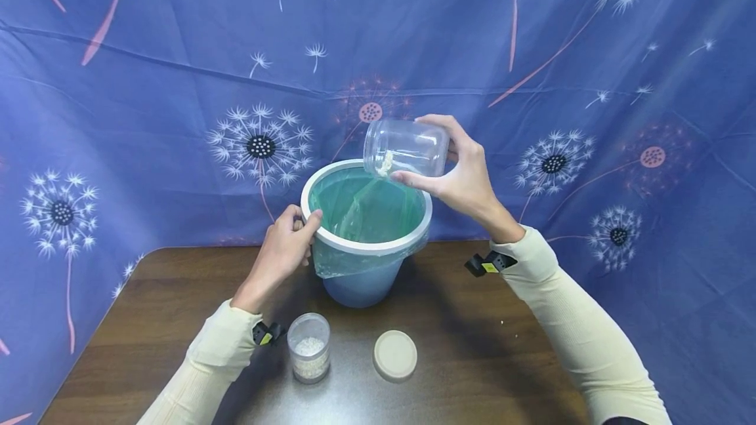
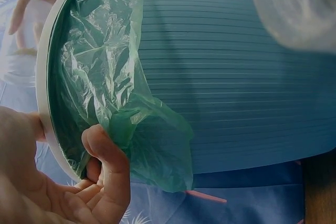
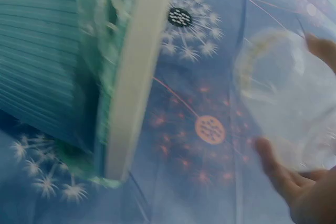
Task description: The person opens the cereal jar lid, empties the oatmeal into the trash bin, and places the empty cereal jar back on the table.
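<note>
A blue trash can [image 1: 360, 287] with a white rim ring and a green plastic bag [image 1: 378, 208] lining it stands at the back of the table. My left hand [image 1: 286, 241] grips its rim on the left side, thumb on top; in the left wrist view the fingers [image 2: 107, 156] curl against the bag's edge. Above the rim, my right hand [image 1: 463, 169] holds a clear jar [image 1: 407, 146] tipped on its side, mouth toward the left. A small clump of pale bits [image 1: 385, 164] lies inside the jar near its mouth. The right wrist view is blurred.
On the brown table [image 1: 177, 307] a second clear jar [image 1: 310, 346], partly filled with white grains, stands near the left forearm. A round cream lid [image 1: 395, 355] lies to its right. Two tiny white specks sit farther right. Blue dandelion-print cloth [image 1: 147, 136] hangs behind.
</note>
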Action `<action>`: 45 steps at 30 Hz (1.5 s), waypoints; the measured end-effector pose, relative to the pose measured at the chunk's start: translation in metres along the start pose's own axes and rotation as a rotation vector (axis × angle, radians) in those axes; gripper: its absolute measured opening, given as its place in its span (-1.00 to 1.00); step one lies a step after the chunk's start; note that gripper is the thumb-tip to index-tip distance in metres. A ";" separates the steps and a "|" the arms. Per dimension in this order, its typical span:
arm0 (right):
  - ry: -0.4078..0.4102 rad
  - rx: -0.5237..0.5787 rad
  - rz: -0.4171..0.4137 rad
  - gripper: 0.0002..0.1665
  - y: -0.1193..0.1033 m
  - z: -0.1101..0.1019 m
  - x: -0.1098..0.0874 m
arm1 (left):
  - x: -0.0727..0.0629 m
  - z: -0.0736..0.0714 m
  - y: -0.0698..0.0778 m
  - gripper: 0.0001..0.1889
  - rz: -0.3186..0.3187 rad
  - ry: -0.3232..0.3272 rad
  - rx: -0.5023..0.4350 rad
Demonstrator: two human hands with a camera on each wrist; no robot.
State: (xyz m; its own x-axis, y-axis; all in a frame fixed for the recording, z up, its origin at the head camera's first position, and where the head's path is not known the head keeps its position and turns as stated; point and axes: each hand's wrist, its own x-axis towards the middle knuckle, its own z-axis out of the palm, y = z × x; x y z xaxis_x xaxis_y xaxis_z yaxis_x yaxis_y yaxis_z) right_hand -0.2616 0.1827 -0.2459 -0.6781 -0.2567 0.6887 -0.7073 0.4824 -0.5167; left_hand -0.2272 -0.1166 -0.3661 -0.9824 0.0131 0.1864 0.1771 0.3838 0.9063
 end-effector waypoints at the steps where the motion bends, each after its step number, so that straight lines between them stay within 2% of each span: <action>1: -0.005 -0.003 0.000 -0.06 0.000 0.001 0.000 | 0.000 0.000 0.000 -0.60 0.003 0.002 0.000; 3: -0.071 -0.069 0.010 -0.06 0.002 0.005 -0.001 | 0.001 0.000 0.001 -0.58 0.012 -0.002 -0.006; 7: -0.304 -0.249 0.048 -0.01 0.010 0.010 -0.006 | 0.001 0.001 0.000 -0.55 0.014 -0.008 -0.007; 9: -0.351 -0.287 0.053 0.02 0.013 0.011 -0.008 | 0.000 0.001 -0.001 -0.56 0.014 -0.010 -0.008; 14: -0.332 -0.267 0.053 -0.02 0.016 0.012 -0.010 | 0.000 0.001 -0.002 -0.59 0.019 -0.003 -0.001; 28: -0.354 -0.271 0.058 0.02 0.016 0.009 -0.012 | -0.001 0.000 -0.001 -0.58 0.023 0.006 0.022; 31: -0.335 -0.259 0.046 0.03 0.014 0.008 -0.010 | -0.001 0.000 -0.001 -0.58 0.024 0.006 0.019; 33: -0.288 -0.231 0.031 0.03 0.013 0.007 -0.009 | -0.001 0.000 -0.002 -0.57 0.023 0.004 0.015; 36: -0.152 -0.170 -0.019 0.01 0.009 0.005 -0.005 | -0.001 0.000 -0.002 -0.57 0.026 0.004 0.012; 40: 0.055 -0.069 -0.134 0.00 0.006 0.003 0.001 | 0.000 0.000 -0.001 -0.57 0.027 0.002 0.019; 42: 0.118 -0.038 -0.170 0.01 0.006 0.003 0.003 | 0.000 0.000 -0.001 -0.58 0.028 0.001 0.025; 43: 0.122 -0.029 -0.173 0.02 0.006 0.003 0.002 | 0.000 0.000 -0.001 -0.58 0.028 0.000 0.028; 45: 0.054 -0.074 -0.142 0.00 0.007 0.003 0.000 | 0.000 0.000 -0.001 -0.57 0.029 -0.001 0.030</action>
State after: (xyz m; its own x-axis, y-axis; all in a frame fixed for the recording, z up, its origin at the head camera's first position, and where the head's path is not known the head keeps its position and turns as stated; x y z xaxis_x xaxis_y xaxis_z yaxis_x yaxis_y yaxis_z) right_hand -0.2672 0.1830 -0.2509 -0.5593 -0.2824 0.7794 -0.7774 0.5051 -0.3748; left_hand -0.2274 -0.1168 -0.3669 -0.9770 0.0254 0.2118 0.2034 0.4112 0.8886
